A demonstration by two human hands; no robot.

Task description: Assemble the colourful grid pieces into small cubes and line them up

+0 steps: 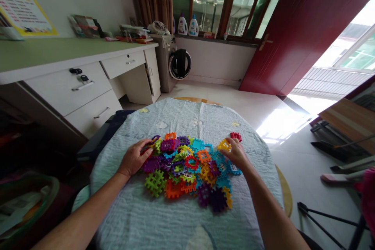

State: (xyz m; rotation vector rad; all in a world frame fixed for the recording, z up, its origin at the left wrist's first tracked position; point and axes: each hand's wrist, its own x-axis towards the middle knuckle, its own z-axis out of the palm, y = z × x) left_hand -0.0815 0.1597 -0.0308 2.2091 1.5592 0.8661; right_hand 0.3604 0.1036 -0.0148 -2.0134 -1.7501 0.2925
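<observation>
A heap of interlocking plastic building tiles (178, 168) with notched edges lies on the cloth-covered round table, in purple, green, orange, red, blue and yellow. At the heap's left edge, my left hand (135, 159) has its fingers closed around a few tiles; a purple one (155, 138) shows beyond the fingertips. My right hand (238, 155) pinches a yellow window tile (224, 145) at the heap's right side. Just past that hand lies a red tile (236, 136). A lime green tile (155, 183) and a dark purple tile (218, 199) sit along the near edge.
A pale blue cloth (123, 211) covers the table. Behind on the left stands a desk (88, 52) with drawers, beside a washing machine (166, 62) with its door ajar. At right are a red door (281, 43) and black stand legs (325, 218). A bin (43, 187) stands at left.
</observation>
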